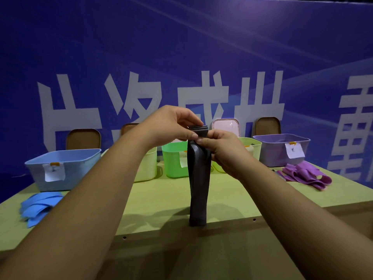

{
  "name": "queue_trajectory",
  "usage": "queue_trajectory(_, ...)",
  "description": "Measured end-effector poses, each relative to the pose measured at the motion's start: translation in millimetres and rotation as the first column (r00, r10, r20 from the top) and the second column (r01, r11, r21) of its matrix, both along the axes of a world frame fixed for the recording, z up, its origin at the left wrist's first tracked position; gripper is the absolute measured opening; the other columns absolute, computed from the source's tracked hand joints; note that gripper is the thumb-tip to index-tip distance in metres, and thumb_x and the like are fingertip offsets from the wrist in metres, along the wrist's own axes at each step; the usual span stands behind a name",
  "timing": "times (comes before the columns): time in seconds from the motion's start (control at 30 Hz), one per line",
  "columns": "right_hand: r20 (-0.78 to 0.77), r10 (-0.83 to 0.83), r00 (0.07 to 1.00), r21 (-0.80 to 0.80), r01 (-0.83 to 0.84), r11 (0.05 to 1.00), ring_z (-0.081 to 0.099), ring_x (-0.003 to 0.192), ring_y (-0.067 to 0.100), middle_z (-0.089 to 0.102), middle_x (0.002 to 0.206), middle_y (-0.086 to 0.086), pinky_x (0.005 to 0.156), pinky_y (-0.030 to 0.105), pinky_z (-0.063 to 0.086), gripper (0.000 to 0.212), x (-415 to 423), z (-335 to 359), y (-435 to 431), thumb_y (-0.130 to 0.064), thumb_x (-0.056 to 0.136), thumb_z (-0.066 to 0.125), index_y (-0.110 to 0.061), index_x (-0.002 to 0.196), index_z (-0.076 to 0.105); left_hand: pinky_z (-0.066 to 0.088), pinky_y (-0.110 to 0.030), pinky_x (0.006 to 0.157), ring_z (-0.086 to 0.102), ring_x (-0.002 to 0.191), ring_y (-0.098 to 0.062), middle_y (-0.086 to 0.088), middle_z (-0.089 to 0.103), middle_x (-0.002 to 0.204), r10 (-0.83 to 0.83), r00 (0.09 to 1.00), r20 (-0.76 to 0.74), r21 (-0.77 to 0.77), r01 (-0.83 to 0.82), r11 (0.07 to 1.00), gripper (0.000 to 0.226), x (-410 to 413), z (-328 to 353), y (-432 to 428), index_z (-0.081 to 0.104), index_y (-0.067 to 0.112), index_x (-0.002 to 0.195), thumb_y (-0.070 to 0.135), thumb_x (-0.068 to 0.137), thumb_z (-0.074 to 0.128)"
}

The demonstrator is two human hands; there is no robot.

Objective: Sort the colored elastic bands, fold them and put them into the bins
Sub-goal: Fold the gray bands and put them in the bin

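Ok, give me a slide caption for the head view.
Left hand and right hand pinch the folded top of a dark band hanging before a row of bins on the table.

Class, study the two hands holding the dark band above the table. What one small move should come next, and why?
Probably a fold: the right hand lets go, takes the hanging lower end and lifts it to the left hand. Both hands pinch the top of the dark band, which hangs down long, likely too long to be binned as it is.
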State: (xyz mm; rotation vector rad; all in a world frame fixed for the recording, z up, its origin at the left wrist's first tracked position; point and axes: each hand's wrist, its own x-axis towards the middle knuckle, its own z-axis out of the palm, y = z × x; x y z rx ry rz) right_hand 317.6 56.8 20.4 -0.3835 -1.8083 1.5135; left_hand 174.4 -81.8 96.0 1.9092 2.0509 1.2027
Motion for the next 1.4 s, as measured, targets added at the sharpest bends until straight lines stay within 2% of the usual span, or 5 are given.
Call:
queue_trajectory(0.4, -0.032, -0.19, 0.981, 0.332, 0.19, 0.924, 0.068, 0.09, 0.01, 0.069, 0.101, 0.0, 0.071, 0.024, 0.055, 0.034, 0.9, 6.0, -4.0, -0.045, 0.098, 0.075, -0.019, 0.114, 0.06, 0.062, -0.018, 0.08, 0.073, 0.096, 0.001, 0.012, 0.079, 0.103, 0.036, 0.998, 0.041, 0.277, -0.046, 0.96, 0.026, 6.8, 4.5, 7.5, 0.08, 0.026, 0.116, 0.008, 0.1, 0.073)
queue_trajectory(0.63, -0.006, 0.09, 0.996, 0.136, -0.089, 0.987, 0.074, 0.115, 0.018, 0.079, 0.122, -0.001, 0.101, 0.041, 0.059, 0.042, -8.7, 0.3, -6.4, -0.046, 0.1, 0.072, -0.027, 0.136, 0.062, 0.061, -0.017, 0.077, 0.073, 0.102, 0.001, 0.016, 0.077, 0.109, 0.001, 0.998, 0.06, 0.334, -0.021, 0.942, 0.026, 8.3, 13.7, 10.2, 0.078, 0.03, 0.122, 0.014, 0.102, 0.071)
queue_trajectory(0.9, -0.083, 0.193, 0.978, 0.039, -0.19, 0.981, 0.079, 0.099, 0.034, 0.08, 0.105, 0.015, 0.092, 0.048, 0.063, 0.031, -9.4, -15.8, -13.3, -0.029, 0.106, 0.067, -0.012, 0.131, 0.067, 0.058, -0.015, 0.09, 0.067, 0.106, 0.005, 0.011, 0.074, 0.112, 0.105, 0.989, -0.105, 0.378, -0.058, 0.924, 0.031, -4.6, -2.2, 20.1, 0.075, 0.019, 0.134, 0.014, 0.104, 0.068)
queue_trajectory(1.1, -0.262, 0.363, 0.894, -0.249, -0.426, 0.87, 0.073, 0.096, 0.037, 0.071, 0.097, 0.021, 0.104, 0.056, 0.058, 0.047, -11.0, -28.2, -8.1, -0.039, 0.102, 0.062, -0.004, 0.134, 0.069, 0.06, -0.017, 0.086, 0.072, 0.104, 0.003, 0.004, 0.076, 0.118, -0.052, 0.984, 0.172, 0.41, -0.024, 0.912, 0.03, -1.0, -18.3, 31.0, 0.073, 0.012, 0.134, 0.008, 0.105, 0.064)
queue_trajectory(1.4, -0.001, 0.333, 0.943, -0.22, -0.325, 0.92, 0.07, 0.099, 0.032, 0.072, 0.11, 0.018, 0.097, 0.056, 0.059, 0.033, -15.7, -46.7, 16.3, -0.022, 0.11, 0.057, -0.005, 0.137, 0.064, 0.059, -0.016, 0.085, 0.071, 0.103, 0.007, 0.01, 0.075, 0.116, 0.007, 0.987, 0.163, 0.398, -0.072, 0.915, 0.029, -16.3, -35.8, 59.4, 0.075, 0.016, 0.131, 0.007, 0.107, 0.062)
